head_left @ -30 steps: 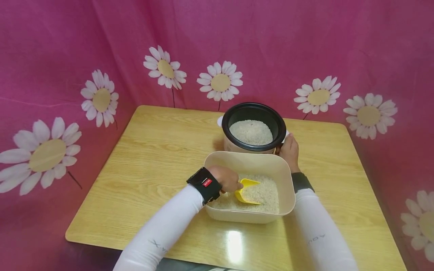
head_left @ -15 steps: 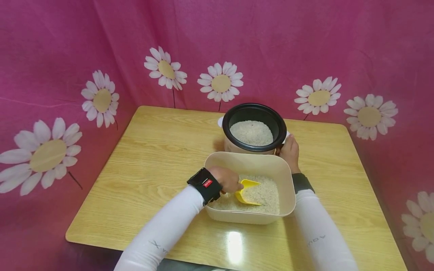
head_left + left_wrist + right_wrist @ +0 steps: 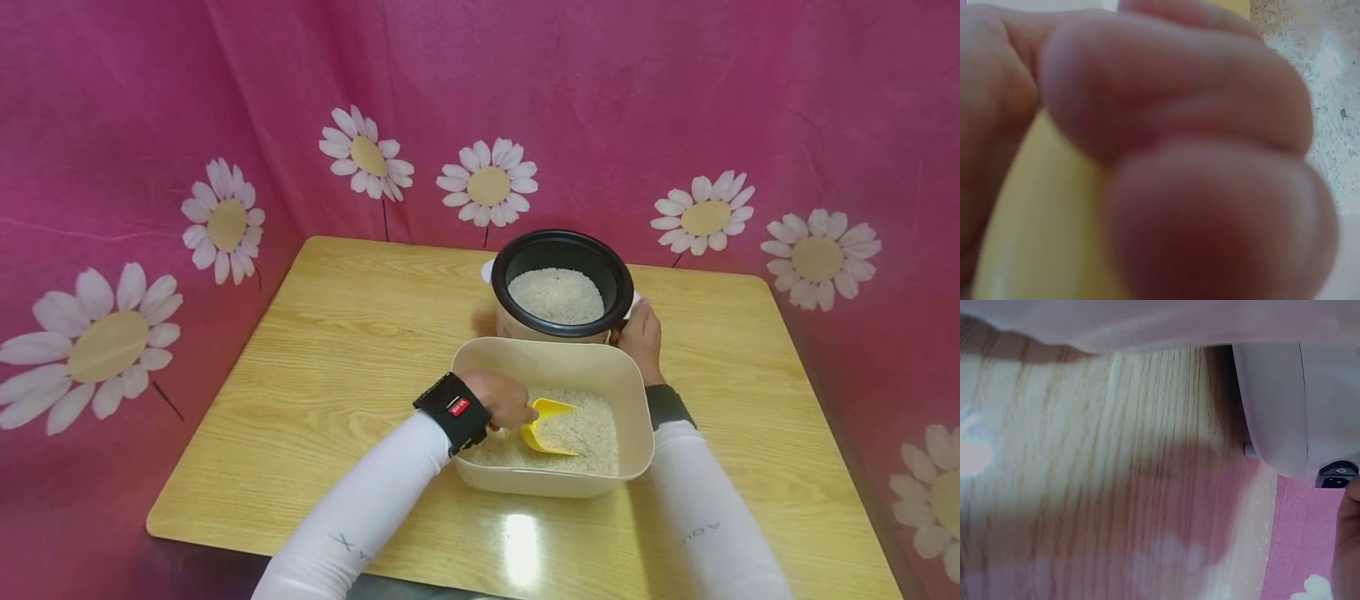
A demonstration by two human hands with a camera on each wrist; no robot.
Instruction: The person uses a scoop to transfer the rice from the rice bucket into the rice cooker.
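Note:
A yellow scoop (image 3: 531,437) lies in the rice (image 3: 596,425) inside a cream rectangular bin (image 3: 551,483). My left hand (image 3: 501,398) reaches into the bin and grips the scoop's handle. Blurred curled fingers (image 3: 1222,219) wrap that yellow handle in the left wrist view. Behind the bin stands a rice cooker (image 3: 513,323) without a lid, its black inner pot (image 3: 621,287) part filled with rice. My right hand (image 3: 642,337) holds the cooker by its right side handle (image 3: 636,303). Most of that grip is hidden in the right wrist view.
Both containers stand on a wooden table (image 3: 337,375), the bin's back rim right before the cooker. A pink curtain (image 3: 585,108) with daisies closes off the back and sides. A power socket (image 3: 1337,477) shows on the cooker's side in the right wrist view.

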